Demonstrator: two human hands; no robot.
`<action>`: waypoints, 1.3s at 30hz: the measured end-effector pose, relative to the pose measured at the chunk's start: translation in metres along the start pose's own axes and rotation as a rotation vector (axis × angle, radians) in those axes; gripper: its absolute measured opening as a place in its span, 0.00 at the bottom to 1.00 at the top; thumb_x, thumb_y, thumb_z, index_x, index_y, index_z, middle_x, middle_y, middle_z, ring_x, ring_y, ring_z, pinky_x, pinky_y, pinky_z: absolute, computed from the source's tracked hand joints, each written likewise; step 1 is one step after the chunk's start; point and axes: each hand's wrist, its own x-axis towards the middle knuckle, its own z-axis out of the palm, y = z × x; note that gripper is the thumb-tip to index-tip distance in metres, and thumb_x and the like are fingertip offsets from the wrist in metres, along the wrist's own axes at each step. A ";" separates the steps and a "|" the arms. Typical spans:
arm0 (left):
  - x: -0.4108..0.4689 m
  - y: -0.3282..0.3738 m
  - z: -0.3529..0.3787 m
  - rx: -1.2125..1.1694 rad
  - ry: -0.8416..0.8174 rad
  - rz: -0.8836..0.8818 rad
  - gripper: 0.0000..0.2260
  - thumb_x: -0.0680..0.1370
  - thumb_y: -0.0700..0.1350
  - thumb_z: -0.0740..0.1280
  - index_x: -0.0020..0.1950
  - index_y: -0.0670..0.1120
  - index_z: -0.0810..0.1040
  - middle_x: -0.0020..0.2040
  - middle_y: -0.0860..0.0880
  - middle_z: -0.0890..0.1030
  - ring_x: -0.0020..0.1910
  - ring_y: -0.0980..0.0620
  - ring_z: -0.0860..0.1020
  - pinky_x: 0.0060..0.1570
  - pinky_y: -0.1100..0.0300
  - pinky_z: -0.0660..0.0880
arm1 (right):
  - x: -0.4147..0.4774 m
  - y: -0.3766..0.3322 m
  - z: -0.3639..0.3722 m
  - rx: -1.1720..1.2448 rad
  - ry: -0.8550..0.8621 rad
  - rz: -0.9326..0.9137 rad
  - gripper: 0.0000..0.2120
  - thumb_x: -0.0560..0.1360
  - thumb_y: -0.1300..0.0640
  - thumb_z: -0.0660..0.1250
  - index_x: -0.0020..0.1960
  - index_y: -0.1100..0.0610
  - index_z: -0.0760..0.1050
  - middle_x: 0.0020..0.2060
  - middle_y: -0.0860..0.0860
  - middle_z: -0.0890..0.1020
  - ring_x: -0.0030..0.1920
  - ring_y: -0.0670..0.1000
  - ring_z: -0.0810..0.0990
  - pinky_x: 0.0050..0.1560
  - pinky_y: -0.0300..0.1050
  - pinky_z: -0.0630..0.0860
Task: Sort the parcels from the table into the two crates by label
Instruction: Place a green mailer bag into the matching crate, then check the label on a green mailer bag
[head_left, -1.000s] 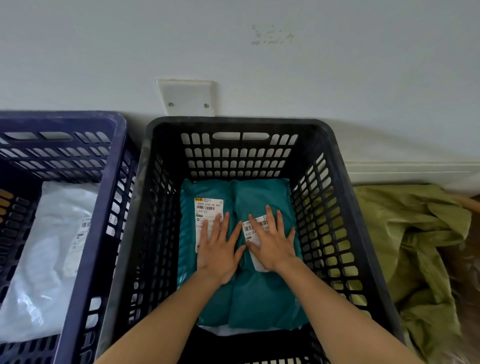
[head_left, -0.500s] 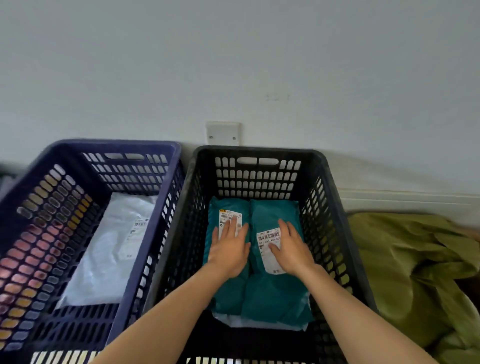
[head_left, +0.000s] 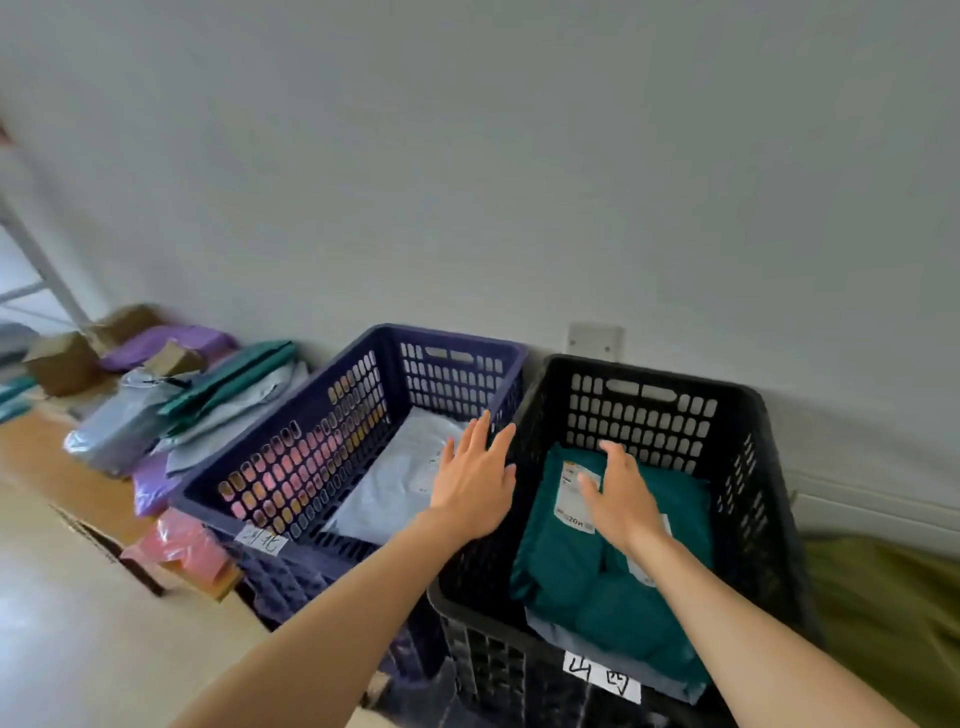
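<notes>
Two teal parcels (head_left: 566, 545) with white labels lie side by side in the black crate (head_left: 758, 457), over a grey parcel edge. A white-grey parcel (head_left: 395, 478) lies in the dark blue crate (head_left: 311, 441) to its left. My left hand (head_left: 475, 480) hovers open with straight fingers above the rim between the two crates, holding nothing. Over the teal parcels my right hand (head_left: 618, 493) floats with relaxed fingers, also holding nothing. Each crate has a handwritten paper tag on its front.
At the far left a pile of parcels (head_left: 171, 405) in grey, teal and purple sits with small cardboard boxes on a wooden table (head_left: 31, 457). A pink parcel (head_left: 179, 545) lies by the blue crate. Olive-green cloth (head_left: 883, 613) lies right of the black crate. A wall stands behind.
Both hands have lifted off the teal parcels; my left hand has swung left over the crate rims. The view has pulled back and turned left, showing the parcel pile.
</notes>
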 end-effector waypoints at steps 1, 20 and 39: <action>-0.009 -0.009 -0.009 0.011 0.017 -0.025 0.24 0.84 0.50 0.52 0.79 0.49 0.51 0.79 0.45 0.47 0.78 0.45 0.48 0.75 0.45 0.49 | -0.003 -0.012 0.003 0.012 -0.003 -0.033 0.27 0.81 0.52 0.59 0.77 0.54 0.54 0.75 0.53 0.60 0.70 0.55 0.67 0.66 0.55 0.69; -0.125 -0.214 -0.122 0.032 0.271 -0.503 0.23 0.83 0.48 0.55 0.77 0.53 0.56 0.79 0.45 0.52 0.76 0.43 0.56 0.73 0.48 0.56 | -0.011 -0.240 0.136 0.046 -0.137 -0.500 0.24 0.81 0.55 0.59 0.74 0.58 0.58 0.72 0.55 0.66 0.68 0.54 0.70 0.63 0.47 0.70; -0.138 -0.509 -0.143 -0.055 0.229 -0.481 0.23 0.82 0.46 0.58 0.77 0.51 0.59 0.75 0.46 0.61 0.71 0.44 0.66 0.65 0.50 0.70 | 0.005 -0.423 0.355 0.143 -0.139 -0.399 0.22 0.80 0.57 0.62 0.72 0.59 0.62 0.70 0.56 0.68 0.68 0.55 0.70 0.63 0.48 0.72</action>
